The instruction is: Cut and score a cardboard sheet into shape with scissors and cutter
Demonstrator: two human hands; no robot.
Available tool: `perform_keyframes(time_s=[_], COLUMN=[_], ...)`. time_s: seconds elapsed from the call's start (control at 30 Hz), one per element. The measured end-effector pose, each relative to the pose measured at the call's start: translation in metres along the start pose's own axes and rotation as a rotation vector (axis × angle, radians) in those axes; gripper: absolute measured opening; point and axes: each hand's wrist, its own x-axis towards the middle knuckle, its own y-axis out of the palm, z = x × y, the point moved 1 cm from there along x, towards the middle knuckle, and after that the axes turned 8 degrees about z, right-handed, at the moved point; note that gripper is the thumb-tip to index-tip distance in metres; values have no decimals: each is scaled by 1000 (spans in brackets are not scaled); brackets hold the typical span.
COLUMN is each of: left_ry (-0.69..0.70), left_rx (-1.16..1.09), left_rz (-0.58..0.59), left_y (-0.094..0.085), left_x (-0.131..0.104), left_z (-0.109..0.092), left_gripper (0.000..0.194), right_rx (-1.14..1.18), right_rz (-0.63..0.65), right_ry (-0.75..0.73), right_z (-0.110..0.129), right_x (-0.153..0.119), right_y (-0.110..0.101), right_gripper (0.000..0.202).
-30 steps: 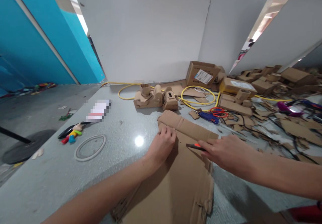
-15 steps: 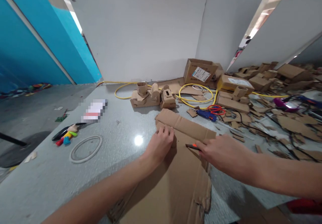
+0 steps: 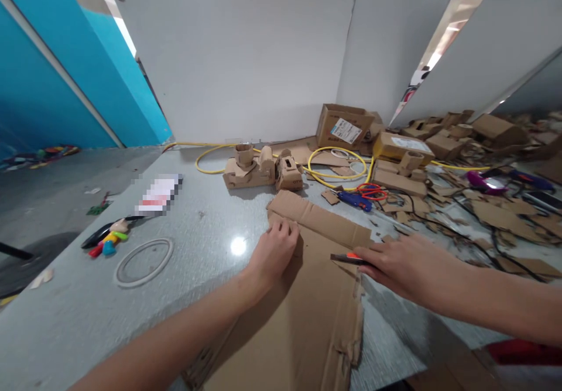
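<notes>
A large piece of brown cardboard [image 3: 307, 303] lies in front of me, with torn edges on its right side and a creased flap at its far end. My left hand [image 3: 277, 247] presses on its upper left part, fingers bent and close together; whether they pinch the edge cannot be made out. My right hand [image 3: 390, 262] is closed around a cutter with an orange part [image 3: 349, 257]. The cutter points left, its blade over the cardboard's right part below the flap crease.
Cardboard models [image 3: 250, 168] stand near the wall. A yellow hose [image 3: 314, 160], a blue glue gun [image 3: 355, 200] and cardboard scraps [image 3: 504, 218] lie at the right. At the left are a white ring [image 3: 144, 262] and a colourful toy [image 3: 108, 243].
My right hand and the cutter have moved slightly right relative to the cardboard. The view has shifted a little. My left hand stays at the same place on the cardboard.
</notes>
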Motion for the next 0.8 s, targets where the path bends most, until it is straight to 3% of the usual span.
perform_keyframes(time_s=[0.3,0.8], left_ry=[-1,23], left_rx=[-9,-24], left_rz=[-15,-19], left_y=[-1,1], left_x=[0,-2], left_z=[2,3], left_gripper=[40,44], right_rx=[-25,-46], right_rz=[-53,26], right_ry=[96,81], right_z=[4,10], right_x=[3,7], right_y=[6,1], right_gripper=[22,26])
